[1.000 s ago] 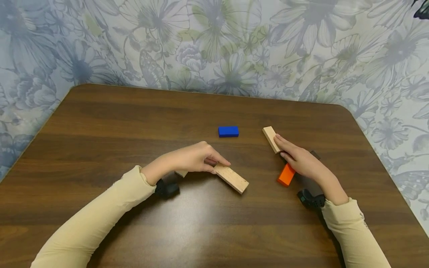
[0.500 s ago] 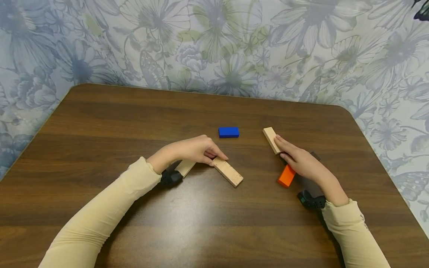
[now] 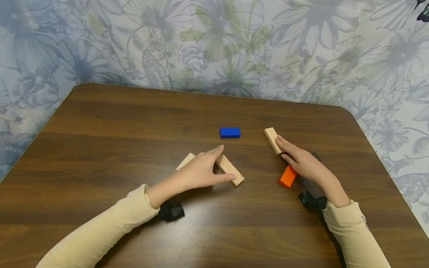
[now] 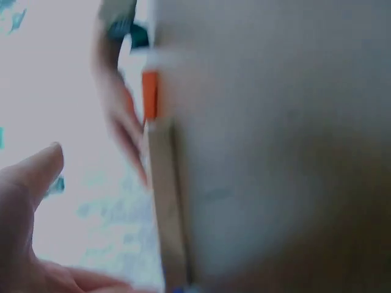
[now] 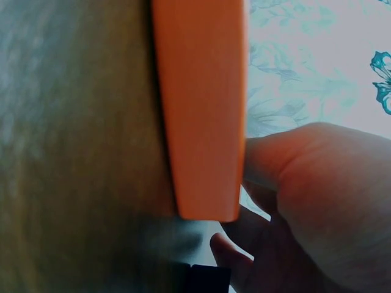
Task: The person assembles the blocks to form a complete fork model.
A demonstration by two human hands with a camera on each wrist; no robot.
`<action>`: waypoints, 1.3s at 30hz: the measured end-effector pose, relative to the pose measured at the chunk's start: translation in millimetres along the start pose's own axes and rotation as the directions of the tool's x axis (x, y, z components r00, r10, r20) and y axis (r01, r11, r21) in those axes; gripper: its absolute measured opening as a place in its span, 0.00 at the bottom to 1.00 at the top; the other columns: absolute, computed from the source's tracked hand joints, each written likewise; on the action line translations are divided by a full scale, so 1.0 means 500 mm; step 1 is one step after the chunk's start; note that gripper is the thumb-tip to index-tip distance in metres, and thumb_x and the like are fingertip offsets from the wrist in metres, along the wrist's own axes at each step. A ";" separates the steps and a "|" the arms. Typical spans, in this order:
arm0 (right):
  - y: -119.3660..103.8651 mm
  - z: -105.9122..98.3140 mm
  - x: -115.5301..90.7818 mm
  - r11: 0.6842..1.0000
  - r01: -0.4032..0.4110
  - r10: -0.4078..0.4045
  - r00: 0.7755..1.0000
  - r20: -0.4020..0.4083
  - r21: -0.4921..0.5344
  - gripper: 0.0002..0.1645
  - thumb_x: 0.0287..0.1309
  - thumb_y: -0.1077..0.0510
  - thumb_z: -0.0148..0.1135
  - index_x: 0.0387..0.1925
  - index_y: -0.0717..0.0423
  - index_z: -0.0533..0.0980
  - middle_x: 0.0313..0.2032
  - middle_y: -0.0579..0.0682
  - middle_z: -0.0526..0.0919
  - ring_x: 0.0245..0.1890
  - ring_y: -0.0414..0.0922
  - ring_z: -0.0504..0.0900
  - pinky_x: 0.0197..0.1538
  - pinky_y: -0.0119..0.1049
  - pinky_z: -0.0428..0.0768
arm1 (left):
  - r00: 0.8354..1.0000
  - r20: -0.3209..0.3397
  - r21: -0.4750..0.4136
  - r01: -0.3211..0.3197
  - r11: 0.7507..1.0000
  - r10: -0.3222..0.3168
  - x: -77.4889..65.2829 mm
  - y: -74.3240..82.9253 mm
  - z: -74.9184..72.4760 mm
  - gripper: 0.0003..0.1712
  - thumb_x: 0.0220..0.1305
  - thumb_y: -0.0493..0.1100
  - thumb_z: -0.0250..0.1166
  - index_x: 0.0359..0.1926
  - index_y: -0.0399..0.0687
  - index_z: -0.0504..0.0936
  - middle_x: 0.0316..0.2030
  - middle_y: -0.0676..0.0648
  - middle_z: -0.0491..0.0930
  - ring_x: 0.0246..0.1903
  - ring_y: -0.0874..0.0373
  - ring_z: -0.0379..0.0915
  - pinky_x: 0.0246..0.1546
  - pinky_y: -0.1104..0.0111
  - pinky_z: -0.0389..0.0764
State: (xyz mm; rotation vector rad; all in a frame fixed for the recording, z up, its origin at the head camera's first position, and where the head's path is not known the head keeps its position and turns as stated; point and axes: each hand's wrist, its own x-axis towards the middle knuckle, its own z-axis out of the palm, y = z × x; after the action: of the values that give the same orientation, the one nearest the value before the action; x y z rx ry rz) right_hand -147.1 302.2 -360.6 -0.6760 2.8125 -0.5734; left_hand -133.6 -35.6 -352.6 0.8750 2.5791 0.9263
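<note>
In the head view my left hand (image 3: 199, 173) is spread, thumb and forefinger apart, over a plain wooden block (image 3: 231, 169) lying slantwise on the table. Whether it touches the block I cannot tell; the left wrist view shows the thumb (image 4: 43, 171) away from the block (image 4: 165, 207). A second plain block (image 3: 185, 162) is partly hidden behind that hand. To the right, my right hand (image 3: 303, 162) rests with fairly straight fingers over an orange block (image 3: 287, 176), its fingertips at another plain block (image 3: 273, 140). A dark block (image 3: 316, 156) shows past its far side.
A blue block (image 3: 229, 132) lies farther back, between the two hands. The brown wooden table (image 3: 134, 119) ends at a wall with flowered paper (image 3: 214, 44). Dark wrist cameras (image 3: 171, 211) are strapped under both wrists.
The left hand first shifted the plain block slightly up and left, then let go and spread its fingers, its wrist lowering toward me. The right hand stays in place.
</note>
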 end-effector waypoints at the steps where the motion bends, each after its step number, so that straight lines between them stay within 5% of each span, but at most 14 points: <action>1: 0.000 0.001 -0.001 1.000 -0.001 0.001 1.000 0.000 0.000 0.34 0.68 0.61 0.50 0.72 0.55 0.51 0.71 0.53 0.48 0.66 0.56 0.55 0.61 0.54 0.58 | 1.000 0.009 -0.002 0.025 1.000 -0.025 -0.005 0.008 0.011 0.59 0.53 0.69 0.61 0.70 0.33 0.48 0.69 0.39 0.50 0.65 0.51 0.52 0.60 0.60 0.60; 4: 0.003 0.004 -0.002 1.000 0.001 -0.001 1.000 -0.002 0.004 0.35 0.68 0.60 0.50 0.72 0.55 0.51 0.71 0.53 0.48 0.66 0.56 0.54 0.61 0.54 0.58 | 0.996 0.051 -0.012 0.076 0.997 -0.076 -0.011 0.024 0.038 0.67 0.50 0.74 0.59 0.71 0.34 0.36 0.71 0.40 0.35 0.69 0.52 0.34 0.63 0.58 0.51; 8: 0.006 0.007 -0.003 1.000 0.003 -0.003 1.000 -0.004 0.004 0.35 0.68 0.61 0.50 0.72 0.55 0.51 0.71 0.54 0.48 0.66 0.56 0.54 0.61 0.54 0.58 | 0.996 0.043 -0.001 0.079 0.997 -0.079 -0.008 0.033 0.059 0.70 0.49 0.74 0.60 0.70 0.33 0.32 0.71 0.38 0.29 0.68 0.51 0.25 0.64 0.57 0.46; 15: 0.004 0.002 0.000 1.000 0.003 -0.003 1.000 0.001 -0.004 0.35 0.68 0.61 0.50 0.72 0.54 0.50 0.71 0.54 0.47 0.67 0.55 0.53 0.61 0.54 0.58 | 0.998 0.015 0.159 0.055 0.986 -0.059 0.009 0.035 0.070 0.62 0.57 0.70 0.57 0.70 0.30 0.38 0.70 0.34 0.32 0.68 0.46 0.23 0.64 0.53 0.44; 21: 0.003 0.001 0.002 1.000 -0.010 0.010 1.000 0.011 0.007 0.34 0.69 0.59 0.48 0.72 0.54 0.49 0.71 0.53 0.46 0.67 0.55 0.52 0.61 0.54 0.57 | 0.997 0.069 0.251 0.017 0.968 -0.035 0.020 0.030 0.068 0.55 0.60 0.64 0.59 0.70 0.30 0.46 0.70 0.34 0.34 0.68 0.46 0.24 0.64 0.56 0.43; 28: 0.002 0.000 0.004 1.000 -0.025 0.025 1.000 0.018 0.009 0.34 0.70 0.58 0.47 0.72 0.53 0.49 0.71 0.53 0.46 0.67 0.55 0.52 0.61 0.55 0.56 | 0.977 0.167 0.074 -0.146 0.987 0.132 0.019 0.007 0.049 0.56 0.57 0.54 0.66 0.70 0.28 0.43 0.70 0.35 0.32 0.69 0.46 0.22 0.65 0.59 0.42; 39: 0.003 0.002 0.003 0.999 -0.030 0.030 1.000 0.008 0.014 0.34 0.70 0.57 0.47 0.72 0.52 0.50 0.71 0.53 0.47 0.67 0.56 0.52 0.61 0.55 0.56 | 0.912 0.258 -0.084 -0.309 0.947 0.320 0.010 -0.028 0.027 0.57 0.56 0.46 0.69 0.71 0.31 0.39 0.71 0.38 0.30 0.69 0.48 0.21 0.64 0.58 0.45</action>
State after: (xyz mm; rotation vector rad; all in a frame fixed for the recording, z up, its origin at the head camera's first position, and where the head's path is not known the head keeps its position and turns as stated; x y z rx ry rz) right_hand -148.7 302.4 -362.0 -0.6309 2.8040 -0.5831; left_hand -138.3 -34.5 -372.0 1.3330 2.2193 0.8667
